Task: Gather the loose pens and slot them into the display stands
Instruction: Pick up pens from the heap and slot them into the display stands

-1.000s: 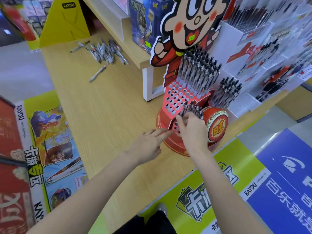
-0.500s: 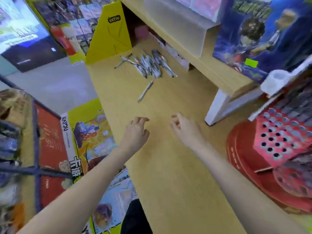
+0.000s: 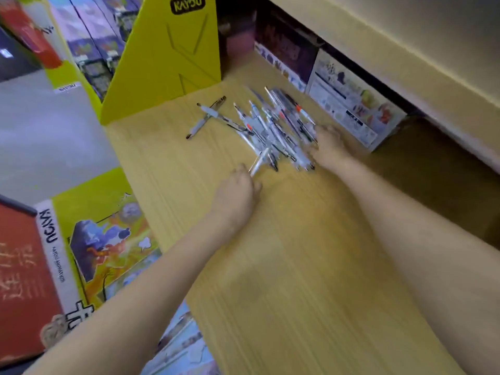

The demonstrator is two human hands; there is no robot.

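Gathering is underway: the left hand (image 3: 238, 193) pinches a single pen (image 3: 259, 161) at frame centre; the right hand (image 3: 328, 148) touches the pen pile (image 3: 273, 128), its grip unclear. Next, scooping them together.

— What carries everything here?

— A light wooden counter (image 3: 297, 266), its grain running lengthwise.

— And what lies on it?

— A heap of pens (image 3: 273, 131) toward the far end, near the right edge. Two more pens (image 3: 208, 116) lie crossed just left of the heap. A yellow cardboard divider (image 3: 167, 58) stands at the far left corner, and printed boxes (image 3: 351, 104) line the right edge.
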